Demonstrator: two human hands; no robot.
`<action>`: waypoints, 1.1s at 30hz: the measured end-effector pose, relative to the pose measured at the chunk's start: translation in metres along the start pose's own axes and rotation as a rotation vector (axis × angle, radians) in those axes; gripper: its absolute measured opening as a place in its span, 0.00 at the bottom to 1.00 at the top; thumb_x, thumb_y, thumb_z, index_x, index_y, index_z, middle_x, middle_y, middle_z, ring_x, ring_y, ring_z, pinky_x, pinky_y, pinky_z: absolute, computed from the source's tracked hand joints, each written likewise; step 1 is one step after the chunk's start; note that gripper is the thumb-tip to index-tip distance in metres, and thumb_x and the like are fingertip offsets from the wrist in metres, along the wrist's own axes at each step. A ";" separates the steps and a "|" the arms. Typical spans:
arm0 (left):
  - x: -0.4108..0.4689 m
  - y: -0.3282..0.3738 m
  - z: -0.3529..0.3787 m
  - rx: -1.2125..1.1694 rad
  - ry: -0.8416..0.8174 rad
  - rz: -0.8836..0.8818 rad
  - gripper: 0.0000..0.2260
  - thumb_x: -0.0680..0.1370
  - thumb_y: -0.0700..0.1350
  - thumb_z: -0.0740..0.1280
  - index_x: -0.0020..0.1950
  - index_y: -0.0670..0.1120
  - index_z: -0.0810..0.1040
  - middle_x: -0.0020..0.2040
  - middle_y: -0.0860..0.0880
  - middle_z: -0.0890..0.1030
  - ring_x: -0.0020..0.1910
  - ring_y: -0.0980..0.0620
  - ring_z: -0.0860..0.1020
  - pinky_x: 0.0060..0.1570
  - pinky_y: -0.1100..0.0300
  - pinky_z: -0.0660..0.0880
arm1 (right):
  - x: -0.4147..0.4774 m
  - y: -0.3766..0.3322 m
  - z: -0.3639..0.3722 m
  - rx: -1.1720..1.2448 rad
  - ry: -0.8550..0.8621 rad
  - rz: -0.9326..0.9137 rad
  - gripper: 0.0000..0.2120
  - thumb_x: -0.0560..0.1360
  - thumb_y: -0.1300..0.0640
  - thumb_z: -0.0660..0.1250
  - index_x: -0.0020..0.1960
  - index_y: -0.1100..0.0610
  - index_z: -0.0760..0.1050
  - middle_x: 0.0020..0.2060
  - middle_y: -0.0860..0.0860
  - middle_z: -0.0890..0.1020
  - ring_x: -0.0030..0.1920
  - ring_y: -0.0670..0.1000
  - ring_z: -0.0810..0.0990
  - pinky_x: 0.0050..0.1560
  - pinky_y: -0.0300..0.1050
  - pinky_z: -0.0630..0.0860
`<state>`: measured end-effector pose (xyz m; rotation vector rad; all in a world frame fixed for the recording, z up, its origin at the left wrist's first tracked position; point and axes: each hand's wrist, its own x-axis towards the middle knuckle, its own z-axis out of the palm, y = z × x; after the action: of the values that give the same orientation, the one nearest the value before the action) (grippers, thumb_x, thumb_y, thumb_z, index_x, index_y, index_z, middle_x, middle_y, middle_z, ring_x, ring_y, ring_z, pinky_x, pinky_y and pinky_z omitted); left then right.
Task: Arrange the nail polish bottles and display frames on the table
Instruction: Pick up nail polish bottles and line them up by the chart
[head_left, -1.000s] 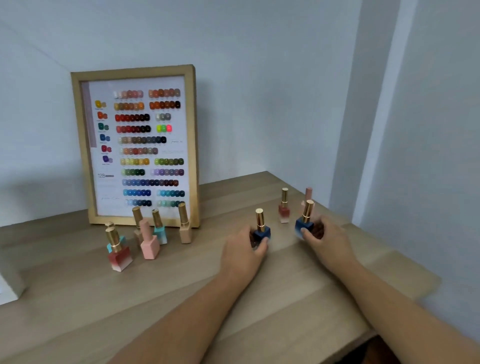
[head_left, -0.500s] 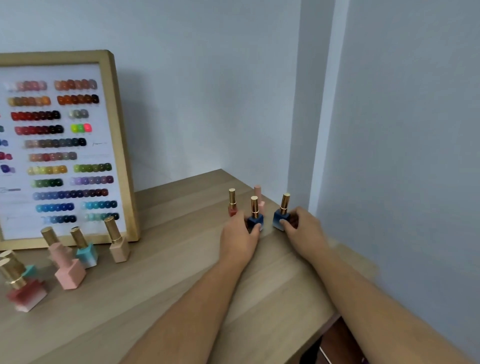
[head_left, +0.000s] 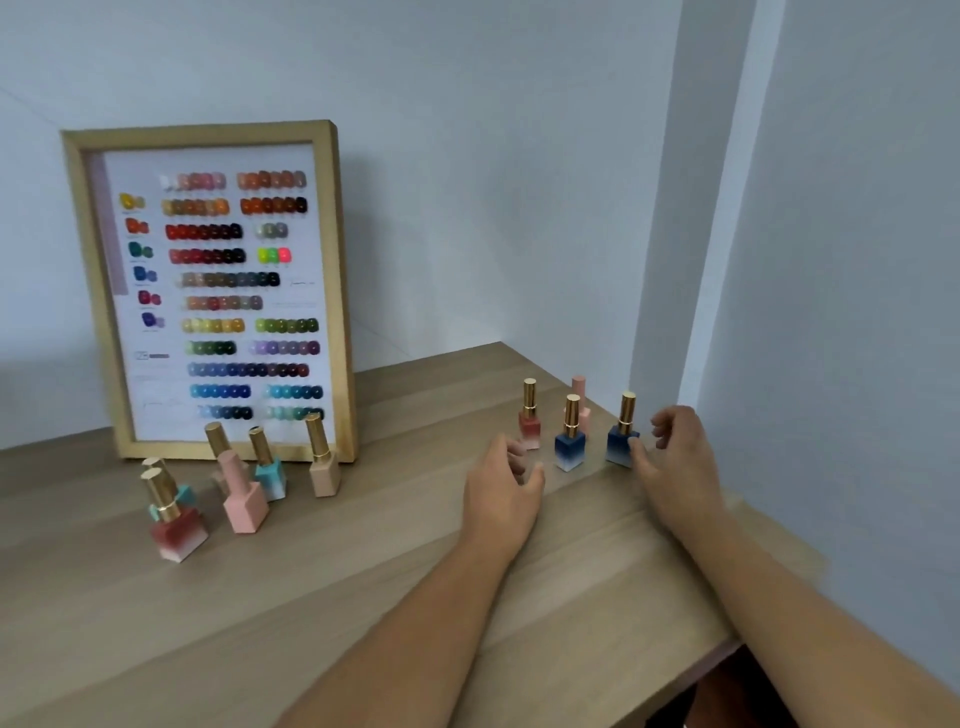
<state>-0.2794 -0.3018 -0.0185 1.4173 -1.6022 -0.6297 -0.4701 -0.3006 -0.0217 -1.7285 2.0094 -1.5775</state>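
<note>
Standing centre right on the bench (head_left: 363, 597): left blue bottle (head_left: 569, 448), right blue bottle (head_left: 621, 446). Both hands grasp nothing: left hand (head_left: 501, 488) loose beside the former, right hand (head_left: 675, 462) with thumb touching the latter. Display frame (head_left: 335, 291) at upper left.

A nail salon: swatch frame (head_left: 208, 291), polish bottles (head_left: 245, 501).
</note>
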 end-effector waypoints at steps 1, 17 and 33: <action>-0.004 -0.003 -0.008 -0.007 0.021 0.005 0.07 0.73 0.45 0.69 0.46 0.51 0.72 0.38 0.54 0.76 0.38 0.56 0.75 0.35 0.68 0.69 | -0.004 -0.004 -0.001 -0.021 0.028 -0.070 0.14 0.70 0.61 0.69 0.49 0.53 0.65 0.44 0.51 0.72 0.43 0.50 0.71 0.41 0.44 0.70; -0.068 -0.094 -0.216 0.231 0.495 0.047 0.07 0.73 0.42 0.70 0.46 0.52 0.75 0.37 0.57 0.76 0.36 0.61 0.75 0.35 0.71 0.70 | -0.113 -0.196 0.132 0.361 -0.488 -0.436 0.09 0.70 0.59 0.69 0.50 0.52 0.75 0.43 0.46 0.76 0.43 0.44 0.75 0.43 0.36 0.72; -0.048 -0.144 -0.263 0.256 0.486 -0.310 0.15 0.69 0.52 0.73 0.48 0.51 0.70 0.45 0.52 0.76 0.42 0.55 0.73 0.41 0.63 0.68 | -0.129 -0.245 0.218 0.370 -0.564 -0.209 0.15 0.69 0.55 0.73 0.54 0.54 0.76 0.47 0.49 0.80 0.45 0.46 0.78 0.46 0.35 0.72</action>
<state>0.0180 -0.2418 -0.0240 1.8613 -1.1148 -0.2225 -0.1177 -0.3047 -0.0234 -1.9769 1.2303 -1.2107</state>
